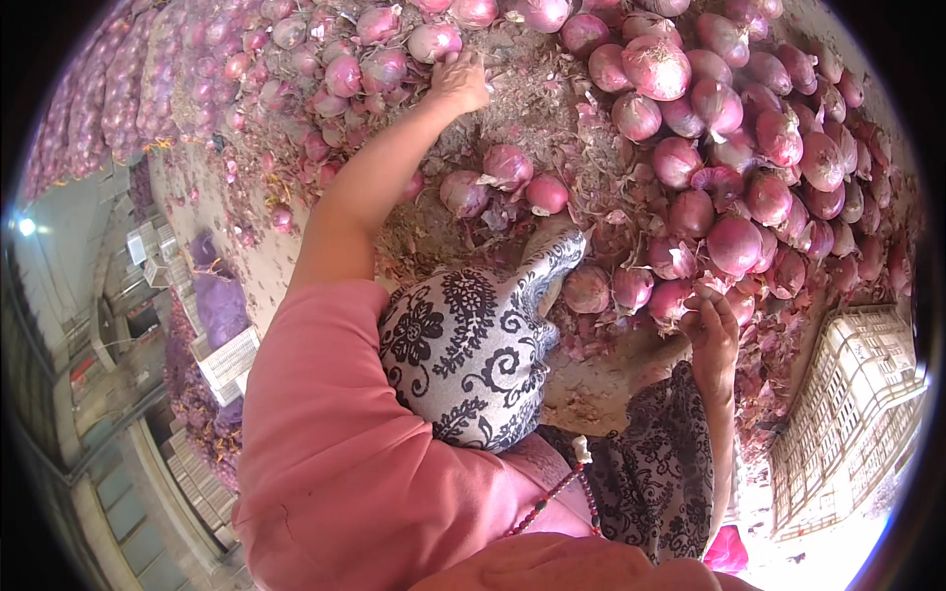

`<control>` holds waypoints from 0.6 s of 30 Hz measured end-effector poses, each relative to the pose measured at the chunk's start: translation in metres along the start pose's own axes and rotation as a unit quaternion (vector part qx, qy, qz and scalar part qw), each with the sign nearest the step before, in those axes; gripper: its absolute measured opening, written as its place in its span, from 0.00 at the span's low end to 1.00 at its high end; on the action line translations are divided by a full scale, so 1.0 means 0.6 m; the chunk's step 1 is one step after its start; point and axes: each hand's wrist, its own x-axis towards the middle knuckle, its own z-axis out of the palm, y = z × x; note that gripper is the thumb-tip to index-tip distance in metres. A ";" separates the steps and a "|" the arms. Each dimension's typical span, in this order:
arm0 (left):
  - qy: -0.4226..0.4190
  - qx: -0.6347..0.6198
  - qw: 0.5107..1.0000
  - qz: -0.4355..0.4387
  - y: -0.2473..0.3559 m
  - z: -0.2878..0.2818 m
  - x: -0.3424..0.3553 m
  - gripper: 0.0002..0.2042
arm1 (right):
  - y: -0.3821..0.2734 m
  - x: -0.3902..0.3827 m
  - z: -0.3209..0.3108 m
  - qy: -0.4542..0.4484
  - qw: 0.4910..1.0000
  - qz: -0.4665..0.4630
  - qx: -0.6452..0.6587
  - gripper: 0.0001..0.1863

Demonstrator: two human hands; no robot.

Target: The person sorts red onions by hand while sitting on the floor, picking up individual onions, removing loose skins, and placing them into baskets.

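Left hand at onions; right hand seemingly grasping onion

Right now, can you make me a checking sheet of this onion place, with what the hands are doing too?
Surface: ground strewn with dry onion skins.
Job's things: red onions heaped on the right; a few loose ones in the middle.
Clutter: loose peels by the heap.
Grips: left hand reaches to an onion at the far pile; right hand touches onions at the heap's near edge.
Cables: nothing seen.
Surroundings: pale slatted crate on the right; filled mesh sacks on the left.
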 end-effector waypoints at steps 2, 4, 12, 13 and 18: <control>-0.045 0.047 0.998 0.016 0.009 -0.006 -0.003 0.32 | -0.005 -0.002 0.006 0.006 1.000 0.002 -0.007 0.14; -0.045 0.027 0.999 -0.002 0.008 -0.010 -0.010 0.30 | -0.012 -0.003 0.012 0.013 1.000 -0.004 -0.008 0.14; -0.113 0.043 0.992 0.046 0.000 -0.010 -0.079 0.38 | -0.009 -0.008 -0.003 0.034 0.999 -0.015 -0.021 0.15; -0.066 0.044 0.996 0.032 -0.007 0.012 -0.090 0.39 | -0.007 -0.008 -0.006 0.026 0.999 -0.018 -0.014 0.14; -0.155 -0.042 0.987 0.017 -0.025 -0.023 -0.074 0.45 | -0.004 -0.015 -0.008 0.015 1.000 -0.023 -0.011 0.14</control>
